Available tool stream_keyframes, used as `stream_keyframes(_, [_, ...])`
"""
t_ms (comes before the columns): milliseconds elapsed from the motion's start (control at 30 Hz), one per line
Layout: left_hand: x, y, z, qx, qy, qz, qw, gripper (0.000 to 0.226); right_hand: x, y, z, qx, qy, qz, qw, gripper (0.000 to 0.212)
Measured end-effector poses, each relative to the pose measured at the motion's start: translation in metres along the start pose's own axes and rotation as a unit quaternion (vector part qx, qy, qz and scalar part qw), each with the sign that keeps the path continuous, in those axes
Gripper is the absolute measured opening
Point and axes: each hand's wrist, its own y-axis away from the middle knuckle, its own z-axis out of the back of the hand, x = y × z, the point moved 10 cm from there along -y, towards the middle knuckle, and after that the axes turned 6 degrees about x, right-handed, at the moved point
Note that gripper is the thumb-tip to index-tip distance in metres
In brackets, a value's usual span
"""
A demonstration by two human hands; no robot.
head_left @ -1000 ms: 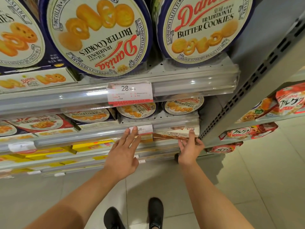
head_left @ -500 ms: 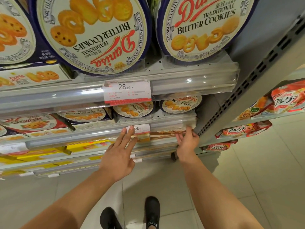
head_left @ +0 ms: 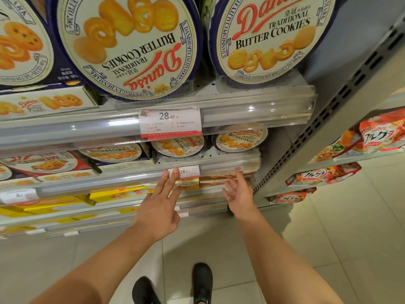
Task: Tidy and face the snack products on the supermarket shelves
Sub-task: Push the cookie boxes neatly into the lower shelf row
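Observation:
Round blue butter cookie tins stand on the top shelf: one upside down [head_left: 129,44], one upright [head_left: 271,36]. Smaller tins [head_left: 241,141] sit on the shelf below. Under that, a brown cookie box [head_left: 219,179] lies at the shelf front. My left hand [head_left: 160,207] reaches out with straight fingers, its fingertips touching the small price tag [head_left: 189,171] on the shelf rail. My right hand [head_left: 240,194] is spread open, palm toward the brown box, fingertips at the rail; it holds nothing.
A cranberry cookie box [head_left: 43,164] and yellow boxes [head_left: 118,193] fill the left shelves. A grey upright [head_left: 328,132] separates red cereal bags [head_left: 383,132] at right. A large price tag [head_left: 170,122] hangs on the upper rail. Tiled floor and my shoes [head_left: 202,281] lie below.
My right hand has let go of the brown box's edge and opened, drawing back slightly. My left hand stays at the price tag.

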Motion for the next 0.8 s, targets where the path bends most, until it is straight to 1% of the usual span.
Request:
stream_keyframes(33, [0.000, 0.000, 0.001, 0.002, -0.001, 0.000, 1.000, 0.073, 0.000, -0.001, -0.002, -0.002, -0.003, 0.000, 1.000, 0.062])
stream_keyframes(133, [0.000, 0.001, 0.002, 0.006, -0.001, 0.001, 1.000, 0.073, 0.003, -0.003, -0.005, -0.007, -0.010, 0.000, 1.000, 0.042])
stream_keyframes(167, [-0.001, 0.001, 0.003, 0.007, -0.001, 0.001, 1.000, 0.073, 0.003, -0.004, -0.005, -0.011, -0.012, -0.001, 1.000, 0.040])
stream_keyframes(300, [0.000, 0.001, 0.003, 0.012, -0.005, 0.004, 1.000, 0.071, 0.006, -0.003, -0.007, -0.024, -0.010, 0.008, 1.000, 0.044])
stream_keyframes(467, [0.003, 0.002, 0.002, 0.013, -0.006, 0.008, 1.000, 0.068, 0.005, -0.006, -0.005, -0.034, 0.028, 0.020, 0.999, 0.044])
stream_keyframes(533, [0.003, 0.001, 0.003, 0.009, 0.005, 0.008, 1.000, 0.064, 0.003, -0.005, -0.004, -0.027, 0.039, 0.023, 0.999, 0.047])
stream_keyframes(600, [0.001, 0.001, 0.002, 0.020, 0.008, 0.007, 1.000, 0.062, 0.003, -0.005, -0.003, -0.018, 0.048, 0.024, 0.998, 0.051])
stream_keyframes(667, [-0.001, 0.002, 0.002, 0.035, 0.006, 0.008, 0.999, 0.063, 0.002, -0.003, -0.001, 0.007, 0.047, 0.024, 0.999, 0.051])
stream_keyframes(733, [-0.002, 0.003, 0.003, 0.046, 0.005, 0.006, 0.999, 0.065, 0.000, 0.003, 0.000, 0.044, 0.054, 0.036, 0.997, 0.042])
stream_keyframes(800, [-0.002, 0.003, 0.003, 0.052, 0.011, 0.002, 0.999, 0.065, -0.005, 0.017, 0.006, 0.055, 0.109, 0.063, 0.991, 0.019])
